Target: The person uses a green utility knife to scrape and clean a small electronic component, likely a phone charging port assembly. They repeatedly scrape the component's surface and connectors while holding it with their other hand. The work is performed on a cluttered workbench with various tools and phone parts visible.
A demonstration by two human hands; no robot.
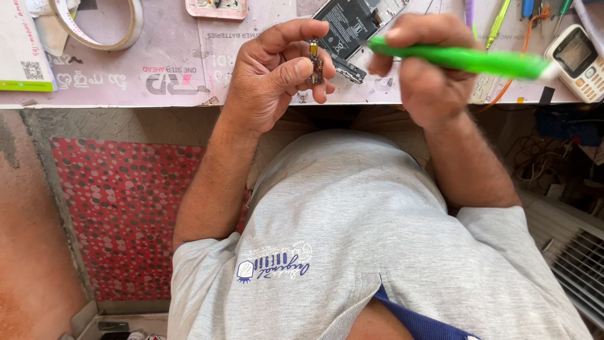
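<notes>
The left hand (pixel 270 75) is pinching a small metal part (pixel 314 63) between thumb and forefinger. At three o'clock, the right hand (pixel 421 69) is gripping a green tool (pixel 465 60) tightly. An opened phone (pixel 349 28) is lying at twelve o'clock on the workbench (pixel 176 75).

I count two hands: the left hand (pixel 277 75) at eleven o'clock and the right hand (pixel 428 75) at one. One green tool (pixel 465 60), one small metal part (pixel 315 62), one opened phone (pixel 352 25). One tape roll (pixel 104 28) at ten, one small handset (pixel 579 60) at two.

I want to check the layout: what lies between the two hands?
In the head view, an opened phone lies on the table between the left hand and right hand.
</notes>
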